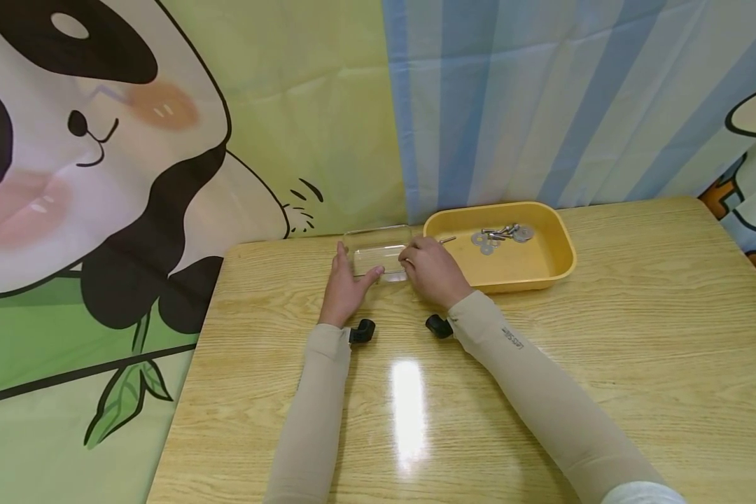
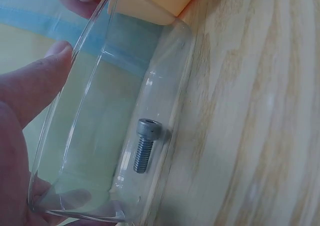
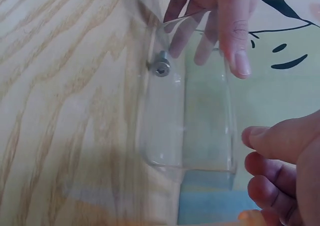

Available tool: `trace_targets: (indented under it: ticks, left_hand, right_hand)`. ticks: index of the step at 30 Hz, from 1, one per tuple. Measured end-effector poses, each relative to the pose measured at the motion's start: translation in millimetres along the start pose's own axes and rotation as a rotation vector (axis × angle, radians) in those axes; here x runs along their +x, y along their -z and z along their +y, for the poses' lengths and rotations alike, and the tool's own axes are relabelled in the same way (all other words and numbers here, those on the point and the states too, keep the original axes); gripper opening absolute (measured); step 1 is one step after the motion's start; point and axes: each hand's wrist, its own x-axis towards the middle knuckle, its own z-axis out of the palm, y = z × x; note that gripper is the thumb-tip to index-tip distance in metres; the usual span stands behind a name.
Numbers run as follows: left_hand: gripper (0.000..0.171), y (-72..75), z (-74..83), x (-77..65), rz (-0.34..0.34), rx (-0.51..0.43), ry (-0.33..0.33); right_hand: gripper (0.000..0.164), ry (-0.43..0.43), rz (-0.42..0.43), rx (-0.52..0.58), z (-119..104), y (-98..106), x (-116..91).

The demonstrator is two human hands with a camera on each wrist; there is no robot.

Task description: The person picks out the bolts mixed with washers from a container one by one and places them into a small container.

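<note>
A clear rectangular box (image 1: 378, 259) stands on the table, left of the yellow tray. My left hand (image 1: 346, 287) grips its left end, with the thumb at the near rim and the fingers spread along the outside of the end wall. One socket head screw (image 2: 143, 145) lies inside the box; the right wrist view shows that screw (image 3: 162, 66) towards the left hand's end. My right hand (image 1: 437, 273) hovers by the box's right end, beside the tray's left edge. Its fingers are loosely curled, and nothing shows between the thumb and fingertips.
The yellow tray (image 1: 504, 285) holds several screws (image 1: 502, 234) and flat washers (image 1: 479, 239). A lone screw (image 1: 449, 240) lies near its left side. Behind the wooden table (image 1: 479, 420) hangs a printed curtain (image 1: 327, 105). Black devices (image 1: 362, 331) are worn at both wrists.
</note>
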Motion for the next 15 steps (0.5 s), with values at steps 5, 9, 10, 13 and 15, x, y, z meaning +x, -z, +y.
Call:
trace_targets:
  ticks: [5, 9, 10, 13, 15]
  left_hand:
    - [0.113, -0.5, -0.8, -0.7, -0.001, 0.002, -0.009]
    - [0.113, -0.3, -0.7, -1.0, -0.002, 0.0, -0.01]
    - [0.114, -0.2, -0.8, -0.9, -0.002, -0.001, -0.008]
    - [0.114, 0.3, -0.9, -0.5, -0.002, -0.003, -0.01]
    - [0.114, 0.2, -1.3, -0.2, -0.003, -0.003, -0.011]
  right_hand:
    - [0.018, -0.029, 0.01, 0.016, -0.1, 5.7, -2.6]
    - [0.017, -0.04, 0.016, 0.017, 1.2, 10.3, -4.8]
    - [0.017, -0.043, 0.018, 0.015, 1.7, 11.5, -5.4]
    - [0.018, -0.051, 0.027, 0.007, 2.9, 14.7, -7.2]
    - [0.019, -0.059, 0.032, 0.001, 3.6, 17.2, -8.2]
